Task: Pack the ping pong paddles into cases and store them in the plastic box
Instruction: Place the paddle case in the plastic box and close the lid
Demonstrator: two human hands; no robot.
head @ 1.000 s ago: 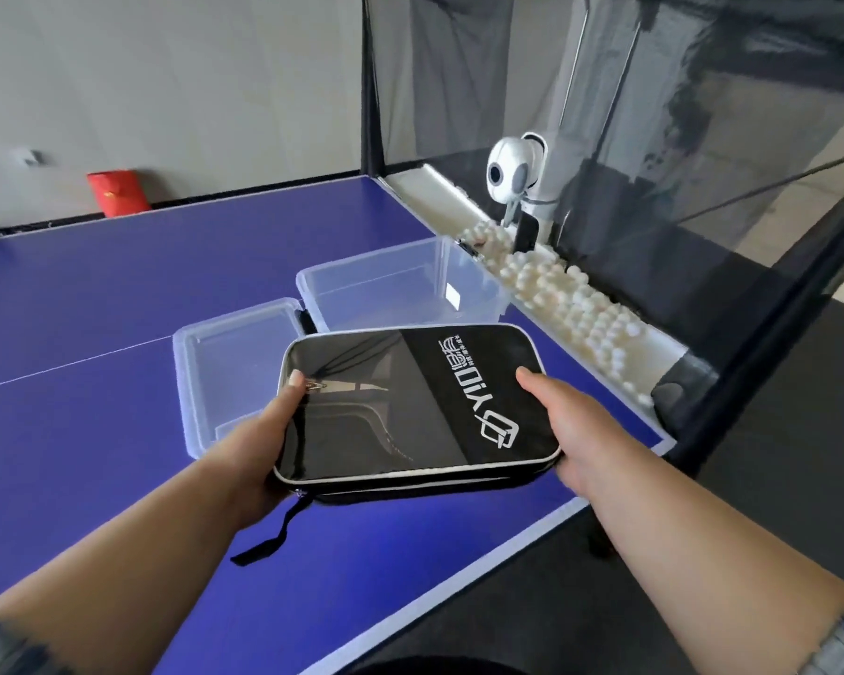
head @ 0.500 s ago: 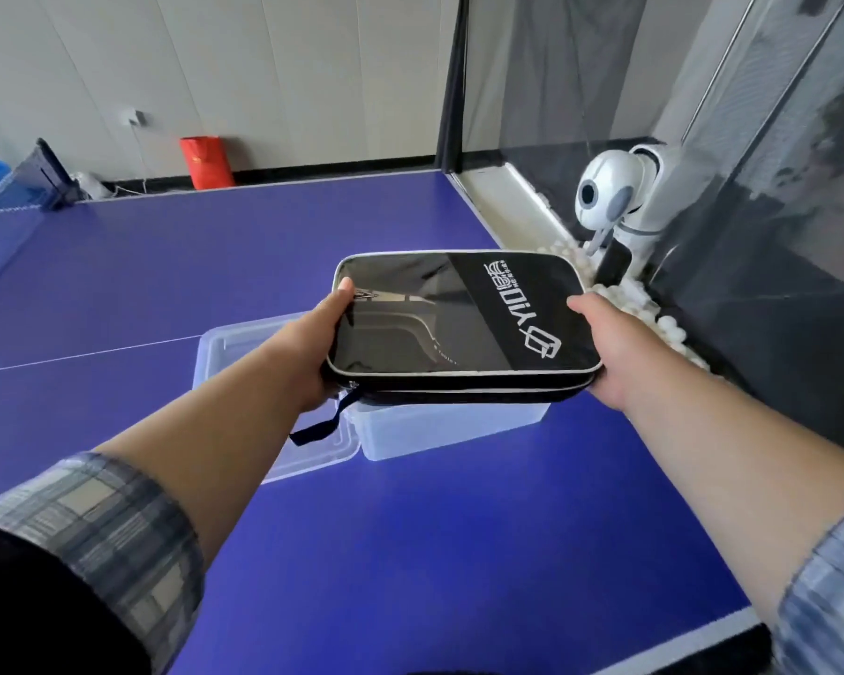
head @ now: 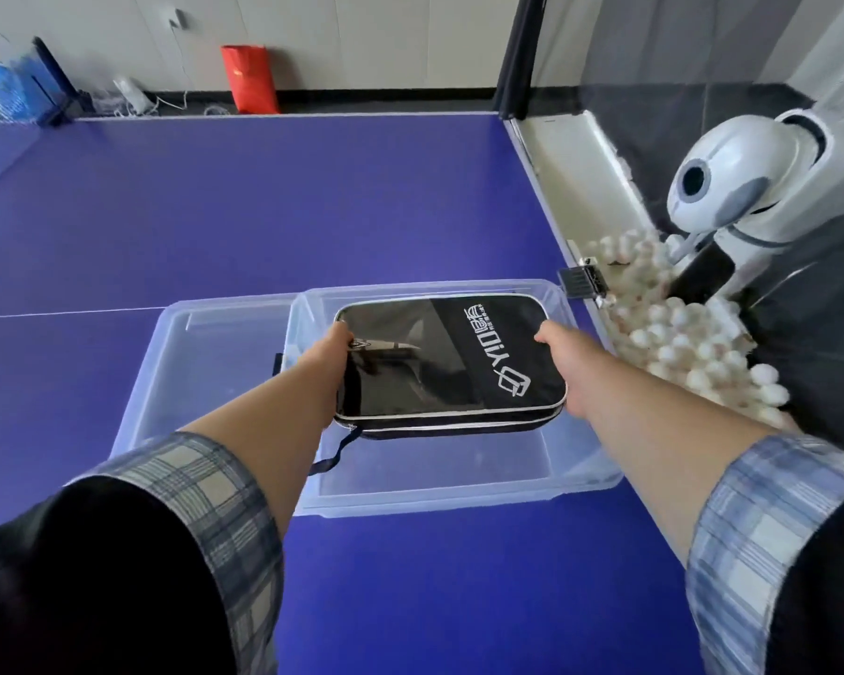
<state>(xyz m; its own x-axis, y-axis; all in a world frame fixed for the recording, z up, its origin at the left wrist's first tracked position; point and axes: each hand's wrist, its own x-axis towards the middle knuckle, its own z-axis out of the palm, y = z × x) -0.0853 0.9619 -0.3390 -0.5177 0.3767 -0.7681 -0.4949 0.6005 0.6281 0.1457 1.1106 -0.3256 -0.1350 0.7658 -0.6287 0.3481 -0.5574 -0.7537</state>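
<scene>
My left hand point(head: 325, 367) and right hand point(head: 564, 362) grip the zipped case point(head: 451, 362) by its left and right ends, thumbs on top, the other fingers hidden beneath. I hold it level within the open box point(head: 459, 494), toward the far side; whether it touches the bottom I cannot tell. Packing this case looks done. What is left is to let go and fit the lid point(head: 191, 343), which lies just left on the worktop point(head: 264, 211).
</scene>
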